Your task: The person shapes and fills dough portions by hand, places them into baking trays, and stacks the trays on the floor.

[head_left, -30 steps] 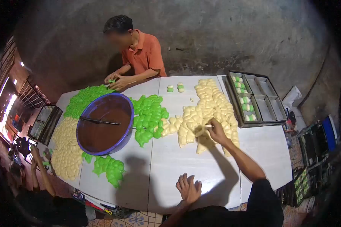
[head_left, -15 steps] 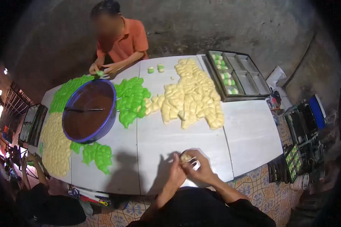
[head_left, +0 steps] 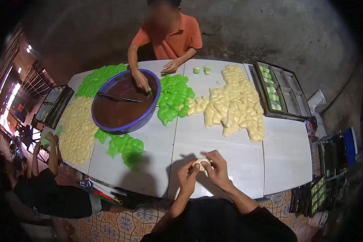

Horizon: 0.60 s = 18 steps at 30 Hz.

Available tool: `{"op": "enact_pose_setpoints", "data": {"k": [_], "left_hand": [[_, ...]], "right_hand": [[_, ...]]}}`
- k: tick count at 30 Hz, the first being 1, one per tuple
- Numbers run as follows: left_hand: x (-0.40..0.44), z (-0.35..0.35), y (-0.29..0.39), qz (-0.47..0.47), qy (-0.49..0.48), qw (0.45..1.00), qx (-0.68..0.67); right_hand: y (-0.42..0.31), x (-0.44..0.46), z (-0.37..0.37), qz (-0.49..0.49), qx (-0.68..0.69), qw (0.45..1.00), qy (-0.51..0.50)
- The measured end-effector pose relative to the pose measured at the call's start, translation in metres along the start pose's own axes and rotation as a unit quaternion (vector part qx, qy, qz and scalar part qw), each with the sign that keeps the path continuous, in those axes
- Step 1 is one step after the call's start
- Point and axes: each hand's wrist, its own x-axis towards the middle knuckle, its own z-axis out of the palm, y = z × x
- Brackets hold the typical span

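Both hands meet over the near edge of the white table, holding one cream dough piece between them. My left hand grips it from the left with bent fingers. From the right, my right hand has its thumb and fingers around it. Farther up the table lies a broad patch of cream dough pieces, with green dough pieces to its left. Two small green-and-cream pieces stand beyond, near the far edge.
A purple basin of brown filling holds a utensil; a co-worker in orange has one hand in it. More cream and green dough lies around it. A divided tray sits at right. Another person is at left.
My right hand has come back from the cream dough patch and joined my left hand around a dough piece. The co-worker's hand has moved into the basin. The view has shifted.
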Motion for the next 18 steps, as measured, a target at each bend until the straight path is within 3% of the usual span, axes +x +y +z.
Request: {"op": "enact_pose_setpoints", "data": {"k": [1, 3, 6, 7, 8, 9, 10, 11, 13, 15, 17, 18], "left_hand": [[-0.001, -0.004, -0.004, -0.006, 0.045, 0.999, 0.024], [-0.001, -0.004, 0.002, 0.020, 0.123, 0.986, 0.108], [0.005, -0.010, 0.015, -0.119, 0.049, 0.968, 0.215], [0.007, -0.018, -0.007, -0.126, 0.006, 0.969, -0.213], [0.014, -0.030, -0.012, -0.230, -0.008, 0.899, -0.373], [0.016, -0.028, -0.010, -0.250, 0.009, 0.877, -0.410], [0.021, -0.026, -0.008, -0.265, 0.024, 0.854, -0.447], [0.022, -0.041, -0.019, -0.275, -0.027, 0.832, -0.480], [0.053, -0.039, 0.021, -0.218, -0.153, 0.807, -0.527], [0.103, -0.054, 0.049, -0.192, -0.232, 0.782, -0.546], [0.188, -0.097, 0.057, -0.146, -0.228, 0.840, -0.470], [0.227, -0.103, 0.087, -0.052, -0.151, 0.956, -0.245]], "right_hand": [[0.009, 0.001, 0.000, 0.024, -0.030, 0.998, -0.052], [0.023, 0.012, 0.002, -0.007, -0.053, 0.998, -0.031], [0.020, 0.023, 0.018, -0.072, 0.000, 0.995, -0.062], [0.016, 0.025, 0.027, -0.093, 0.034, 0.991, -0.084], [0.028, 0.025, 0.037, -0.076, 0.110, 0.985, -0.110], [0.033, 0.029, 0.041, -0.062, 0.054, 0.991, -0.105], [0.044, 0.033, 0.043, -0.032, 0.083, 0.990, -0.114], [0.033, 0.039, 0.041, 0.020, 0.169, 0.976, -0.135], [0.038, 0.053, 0.037, 0.079, 0.270, 0.946, -0.164], [0.057, 0.060, 0.042, 0.107, 0.295, 0.939, -0.142], [0.078, 0.066, 0.043, 0.071, 0.280, 0.950, -0.116], [0.083, 0.067, 0.044, 0.077, 0.295, 0.947, -0.097]]}}
